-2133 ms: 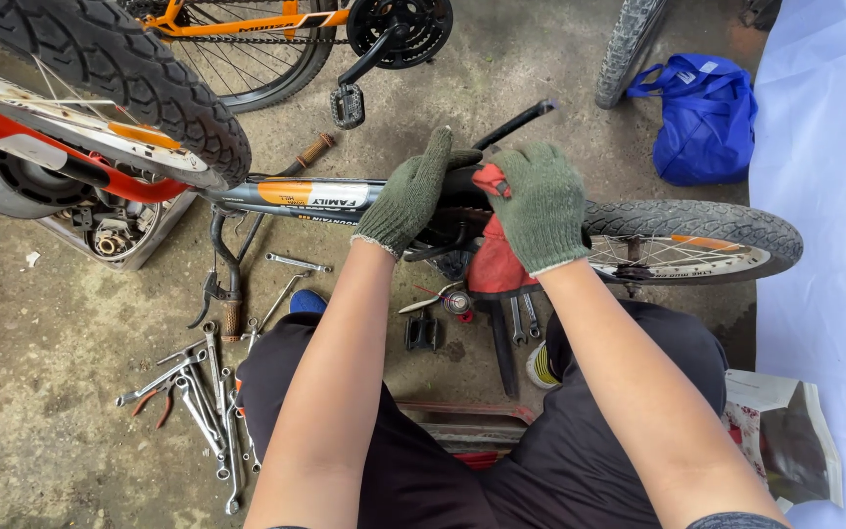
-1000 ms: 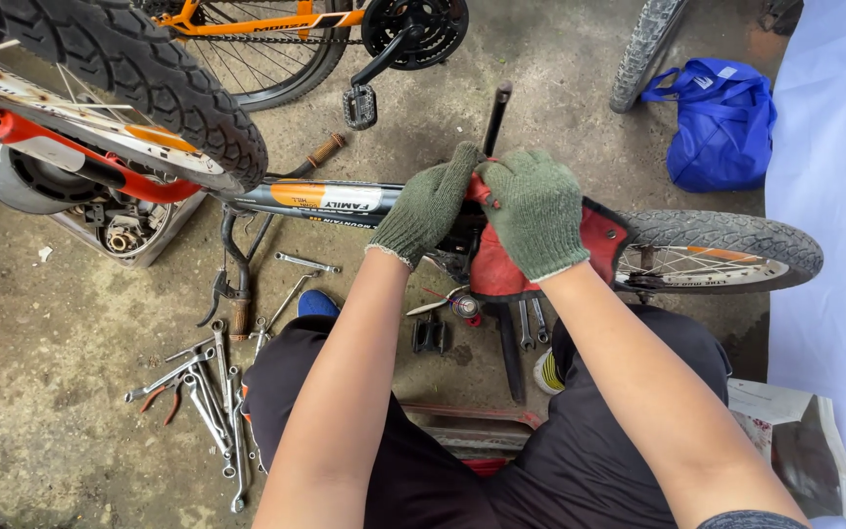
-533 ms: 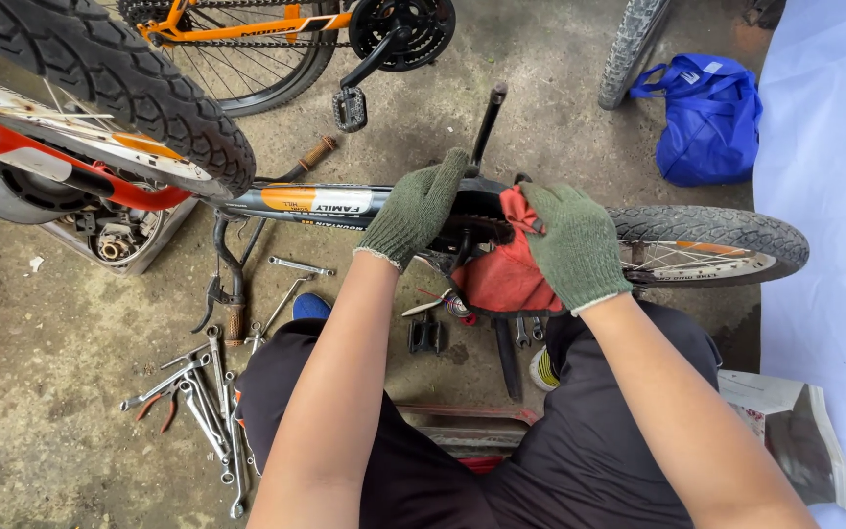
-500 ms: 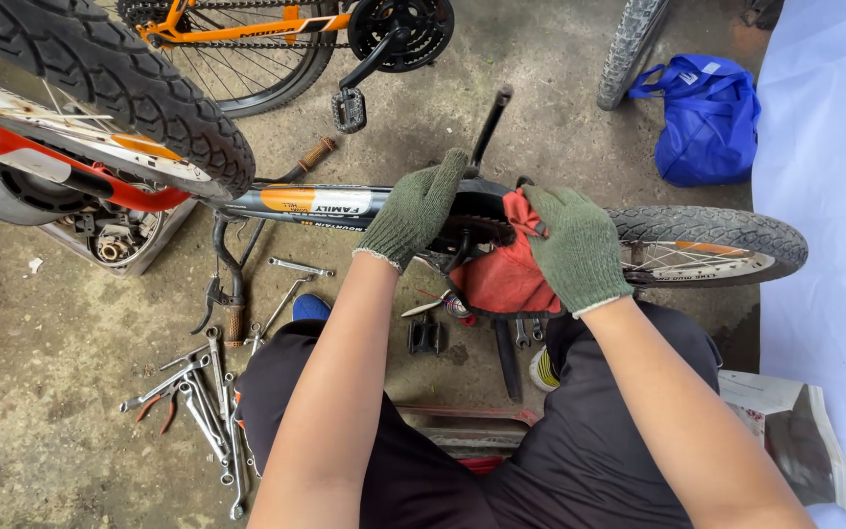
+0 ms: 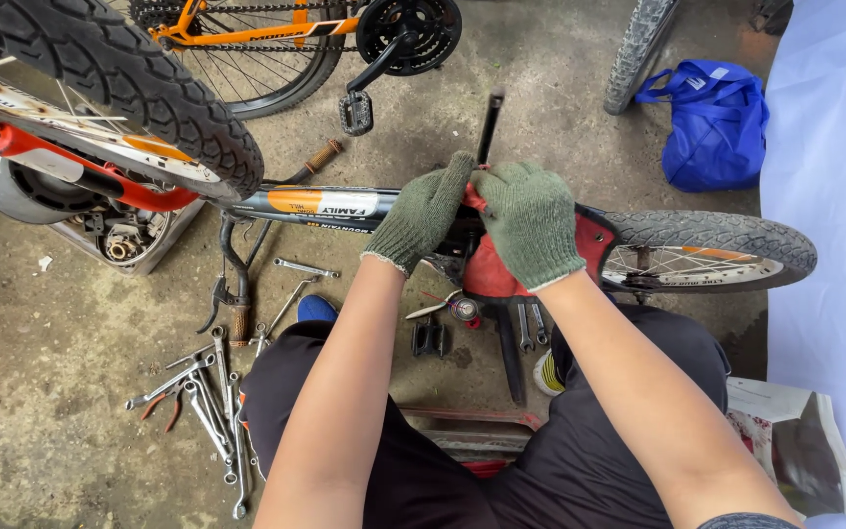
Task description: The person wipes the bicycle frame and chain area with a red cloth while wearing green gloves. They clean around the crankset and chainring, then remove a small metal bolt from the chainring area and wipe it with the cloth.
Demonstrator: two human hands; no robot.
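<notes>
A small bicycle lies across the concrete floor in front of me, its black frame tube (image 5: 320, 204) pointing left and its rear wheel (image 5: 707, 251) to the right. Both my hands wear green knit gloves. My left hand (image 5: 421, 214) grips the frame at the middle of the bike. My right hand (image 5: 529, 220) presses against it and closes over a red part (image 5: 490, 272) of the bike. A black crank arm (image 5: 488, 122) sticks up just behind my fingers. What my fingers pinch between them is hidden.
Several wrenches and pliers (image 5: 203, 397) lie on the floor by my left knee. A large knobby tyre (image 5: 119, 83) and red frame fill the upper left, an orange bicycle (image 5: 276, 34) stands behind. A blue bag (image 5: 715, 122) sits at upper right beside white sheeting (image 5: 834, 225).
My right hand, which had moved out to the right over the red part, has come back against my left hand at the middle of the bike.
</notes>
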